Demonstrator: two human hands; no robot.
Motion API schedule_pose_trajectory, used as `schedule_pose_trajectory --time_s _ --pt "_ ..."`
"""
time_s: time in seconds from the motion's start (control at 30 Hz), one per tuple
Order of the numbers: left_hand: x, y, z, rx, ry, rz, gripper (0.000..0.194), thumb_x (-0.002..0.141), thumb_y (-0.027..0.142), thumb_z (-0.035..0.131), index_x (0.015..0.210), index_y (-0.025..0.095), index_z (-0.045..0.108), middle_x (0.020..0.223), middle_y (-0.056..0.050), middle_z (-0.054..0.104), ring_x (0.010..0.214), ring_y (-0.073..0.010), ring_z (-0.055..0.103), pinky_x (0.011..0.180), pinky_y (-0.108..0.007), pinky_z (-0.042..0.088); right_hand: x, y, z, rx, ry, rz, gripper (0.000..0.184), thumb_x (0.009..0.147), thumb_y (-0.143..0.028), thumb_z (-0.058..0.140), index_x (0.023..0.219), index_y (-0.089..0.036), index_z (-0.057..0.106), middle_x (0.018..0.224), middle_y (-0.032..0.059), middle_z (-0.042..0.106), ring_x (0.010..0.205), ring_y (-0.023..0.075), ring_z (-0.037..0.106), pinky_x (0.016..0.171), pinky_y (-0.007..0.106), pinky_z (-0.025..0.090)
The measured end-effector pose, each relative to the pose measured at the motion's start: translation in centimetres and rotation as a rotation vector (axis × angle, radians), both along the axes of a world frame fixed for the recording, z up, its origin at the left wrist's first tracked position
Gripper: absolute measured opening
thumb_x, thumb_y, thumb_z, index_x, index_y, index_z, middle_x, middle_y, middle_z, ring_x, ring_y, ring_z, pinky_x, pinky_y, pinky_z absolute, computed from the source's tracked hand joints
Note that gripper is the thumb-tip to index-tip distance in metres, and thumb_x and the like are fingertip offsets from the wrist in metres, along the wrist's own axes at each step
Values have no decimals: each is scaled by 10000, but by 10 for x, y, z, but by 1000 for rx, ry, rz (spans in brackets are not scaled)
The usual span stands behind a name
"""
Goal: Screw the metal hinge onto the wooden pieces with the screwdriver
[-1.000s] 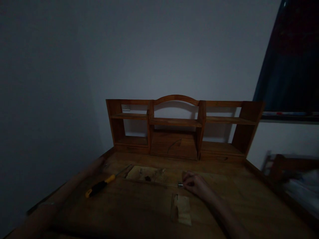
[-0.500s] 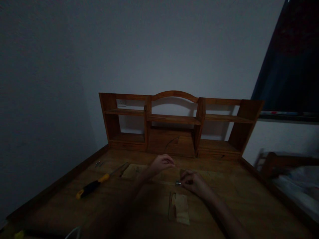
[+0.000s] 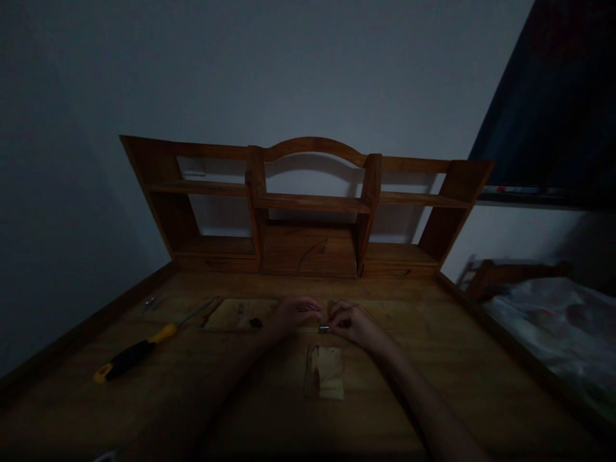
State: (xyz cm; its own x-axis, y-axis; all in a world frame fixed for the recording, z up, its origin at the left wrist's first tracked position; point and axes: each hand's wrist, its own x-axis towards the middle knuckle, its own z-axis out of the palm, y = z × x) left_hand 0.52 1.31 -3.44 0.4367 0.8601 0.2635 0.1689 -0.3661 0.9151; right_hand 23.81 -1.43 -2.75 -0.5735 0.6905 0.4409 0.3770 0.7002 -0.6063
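Note:
My right hand (image 3: 353, 326) pinches a small shiny metal cylinder (image 3: 324, 328) between thumb and fingertips, just above the wooden desk. Close on its left is my left hand (image 3: 299, 312), fingers bent and fingertips drawn together beside the cylinder. Whether those left fingertips hold something small is too dark to make out. Below the hands, a pale torn patch of paper or veneer (image 3: 330, 372) lies on the desktop. A screwdriver (image 3: 137, 351) with a black and yellow handle rests to the left, its shaft pointing away from me.
Small metal pieces (image 3: 149, 304) lie at the desk's far left. A dark scrap (image 3: 256, 322) sits beside my left wrist. A wooden shelf unit (image 3: 310, 204) stands along the back. Raised edging (image 3: 486, 321) borders the desk, with a bed (image 3: 543, 308) beyond on the right.
My left hand has come down and nearer to my right hand, to the metal cylinder. The whole view has shifted, so the desk and shelf sit higher and further left.

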Motion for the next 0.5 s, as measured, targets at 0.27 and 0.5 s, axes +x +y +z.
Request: schedule_pose_trajectory --time_s 0.27,0.5 --pt "3 -8 5 48 22 -47 229 790 350 767 903 152 750 901 -68 767 848 -196 720 806 -282 553 0 -2 2 20 -5 13 190 902 -368 674 841 -220 777 941 56 667 864 161 643 769 275 490" --pt "1 -11 8 113 142 -9 159 834 316 720 921 192 770 917 -35 768 862 -182 709 810 -263 528 0 -2 2 24 -14 2 167 896 -348 685 855 -215 777 953 53 672 858 156 648 762 267 488"
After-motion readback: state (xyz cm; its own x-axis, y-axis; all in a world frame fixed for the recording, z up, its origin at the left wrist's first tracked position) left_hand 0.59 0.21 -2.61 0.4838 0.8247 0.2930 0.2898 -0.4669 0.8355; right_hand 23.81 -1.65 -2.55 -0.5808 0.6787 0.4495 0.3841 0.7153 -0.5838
